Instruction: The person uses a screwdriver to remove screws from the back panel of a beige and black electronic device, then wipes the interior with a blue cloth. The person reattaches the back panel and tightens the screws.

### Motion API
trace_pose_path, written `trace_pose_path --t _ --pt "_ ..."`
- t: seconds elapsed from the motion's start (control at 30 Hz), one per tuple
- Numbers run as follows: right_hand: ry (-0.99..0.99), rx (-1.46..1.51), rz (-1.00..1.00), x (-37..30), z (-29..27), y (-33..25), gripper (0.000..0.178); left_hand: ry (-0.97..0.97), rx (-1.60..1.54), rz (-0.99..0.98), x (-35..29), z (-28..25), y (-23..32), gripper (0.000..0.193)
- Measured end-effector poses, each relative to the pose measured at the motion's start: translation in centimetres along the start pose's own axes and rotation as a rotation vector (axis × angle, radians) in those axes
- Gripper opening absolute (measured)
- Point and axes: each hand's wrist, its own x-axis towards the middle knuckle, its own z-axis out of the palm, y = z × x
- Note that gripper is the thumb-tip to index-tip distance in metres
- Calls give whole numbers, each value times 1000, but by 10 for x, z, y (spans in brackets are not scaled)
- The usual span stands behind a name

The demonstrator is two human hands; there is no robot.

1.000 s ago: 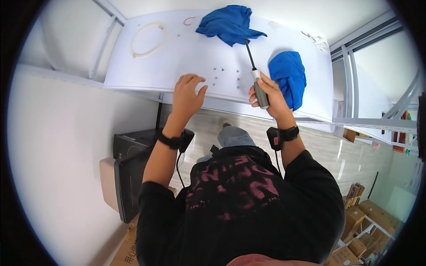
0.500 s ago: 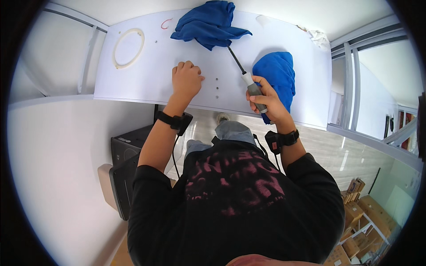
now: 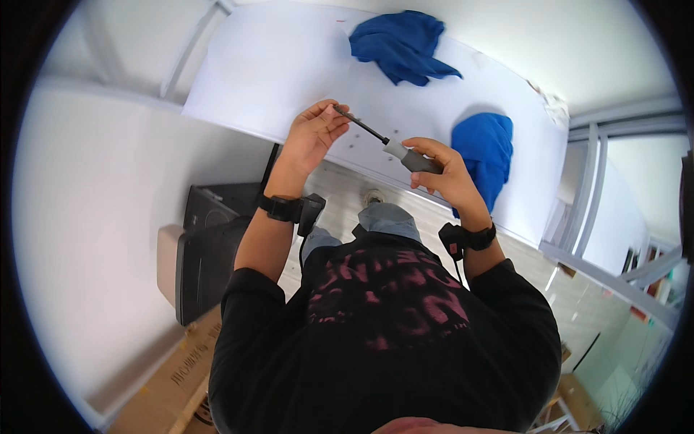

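A screwdriver [image 3: 396, 149] with a grey handle and a dark shaft is held above the near part of the white table [image 3: 249, 69]. My right hand [image 3: 450, 173] is closed round its handle. With thumb and fingertips together, my left hand [image 3: 312, 137] pinches the tip end of the shaft. Whether a small part sits on the tip is hidden by the fingers. Below the shaft, several small dark metal pieces [image 3: 354, 136], maybe screws, are on the table. Right of my right hand lies a crumpled blue cloth [image 3: 490, 148].
Another dark blue cloth [image 3: 400, 45] lies bunched at the far side of the table. White crumpled material [image 3: 555, 108] is at the far right edge. Metal frame bars [image 3: 594, 173] border the right. A black case-like object [image 3: 217, 267] and a cardboard box [image 3: 170, 376] are at lower left.
The screwdriver's tip has come away from the far blue cloth and swung left. My left hand has moved from a loose curl to pinching it. The view has shifted and turned.
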Motion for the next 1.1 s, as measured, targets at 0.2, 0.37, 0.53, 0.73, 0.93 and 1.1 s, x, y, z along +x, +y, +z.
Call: trace_pose_path --t 0.2,0.37,0.53,0.73,0.93,1.1 --pt "-164 2 12 23 40 -1 48 -62 -376 99 -54 -50 11 12" --pt "-287 -71 17 30 85 -4 49 69 -340 200 -110 -84 23 14" --pt "-382 -117 28 20 136 -6 48 91 -314 280 -165 -123 27 13" --pt "-340 -368 -207 -16 214 3 44 268 -70 324 -244 -167 26 12" --pt "-224 -630 -251 -69 303 15 46 328 -98 283 -314 -217 3 12" --pt "-284 -236 -5 -84 341 49 41 264 -74 295 -360 -251 14 15"
